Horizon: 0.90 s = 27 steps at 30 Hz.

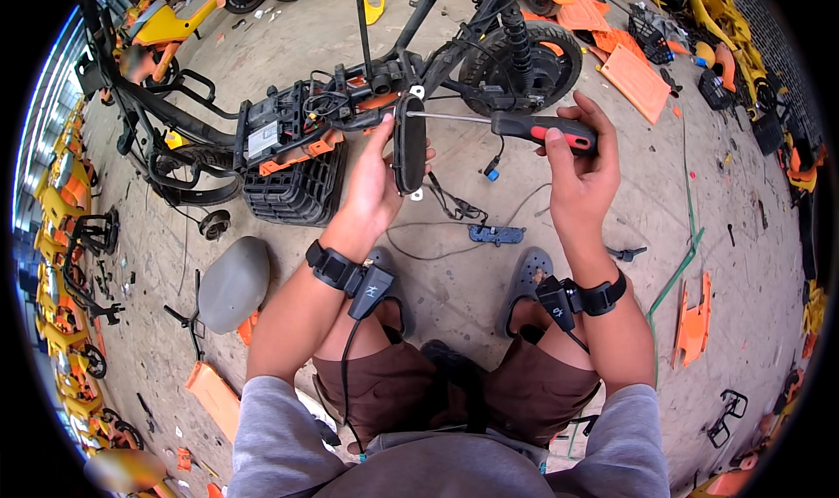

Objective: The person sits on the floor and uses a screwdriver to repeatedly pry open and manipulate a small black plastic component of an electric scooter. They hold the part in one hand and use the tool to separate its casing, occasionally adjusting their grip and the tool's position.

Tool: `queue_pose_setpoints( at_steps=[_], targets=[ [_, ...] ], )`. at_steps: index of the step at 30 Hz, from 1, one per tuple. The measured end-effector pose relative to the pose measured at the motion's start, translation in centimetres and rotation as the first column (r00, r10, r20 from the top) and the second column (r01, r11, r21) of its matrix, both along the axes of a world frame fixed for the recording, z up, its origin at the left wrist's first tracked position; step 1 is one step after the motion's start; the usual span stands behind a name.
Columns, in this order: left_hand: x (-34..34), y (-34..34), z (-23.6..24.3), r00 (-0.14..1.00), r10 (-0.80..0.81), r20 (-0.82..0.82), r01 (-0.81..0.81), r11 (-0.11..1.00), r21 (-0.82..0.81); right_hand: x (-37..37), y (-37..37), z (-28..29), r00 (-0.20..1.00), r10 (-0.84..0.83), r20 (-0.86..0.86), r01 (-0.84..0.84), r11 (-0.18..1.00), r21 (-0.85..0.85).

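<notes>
My left hand point(384, 175) grips an upright oblong black part point(409, 148) with small white tabs at its top and bottom. My right hand point(577, 162) is closed round the black and red handle of a screwdriver point(529, 127), held level, its metal shaft reaching left to the upper part of the black piece; whether the tip is in a screw I cannot tell. Behind both hands stands a stripped scooter frame point(288, 122) with a rear wheel point(555, 70), shock absorbers and loose wiring. A dark blue part with a cable point(494, 234) lies on the floor below my hands.
A grey oval seat point(232, 284) lies at my left, orange panels point(634, 83) at upper right and another point(690, 319) at my right. A green strap point(673, 280) crosses the floor. Rows of yellow scooters point(70, 218) line the left side; yellow bodywork is piled on the right.
</notes>
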<state>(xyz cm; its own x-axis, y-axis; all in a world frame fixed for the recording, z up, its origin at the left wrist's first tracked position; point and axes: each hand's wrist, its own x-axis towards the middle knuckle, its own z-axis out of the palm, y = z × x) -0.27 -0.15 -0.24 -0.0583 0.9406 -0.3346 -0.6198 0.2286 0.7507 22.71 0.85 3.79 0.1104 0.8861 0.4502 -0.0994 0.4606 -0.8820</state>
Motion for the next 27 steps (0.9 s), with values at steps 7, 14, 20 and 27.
queue_pose_setpoints(
  at_steps=[7,14,20,27],
  targets=[
    [0.1,0.2,-0.4,0.999,-0.011,-0.05,0.012,1.0,0.022,-0.3,0.0,0.4,0.997,-0.08,0.013,0.08,0.996,0.045],
    [1.2,-0.3,0.8,0.987,-0.077,-0.137,0.088,0.993,0.074,-0.4,1.0,-1.5,0.955,-0.048,0.294,0.077,0.993,-0.087],
    [2.2,-0.8,1.1,0.972,-0.146,-0.185,0.163,0.984,0.078,-2.4,0.3,-2.3,0.915,0.091,0.393,-0.061,0.994,-0.087],
    [2.7,-0.9,-0.1,0.946,-0.222,-0.237,0.23,0.973,0.005,-3.3,0.1,-2.5,0.854,0.004,0.52,-0.063,0.993,0.096]
  ],
)
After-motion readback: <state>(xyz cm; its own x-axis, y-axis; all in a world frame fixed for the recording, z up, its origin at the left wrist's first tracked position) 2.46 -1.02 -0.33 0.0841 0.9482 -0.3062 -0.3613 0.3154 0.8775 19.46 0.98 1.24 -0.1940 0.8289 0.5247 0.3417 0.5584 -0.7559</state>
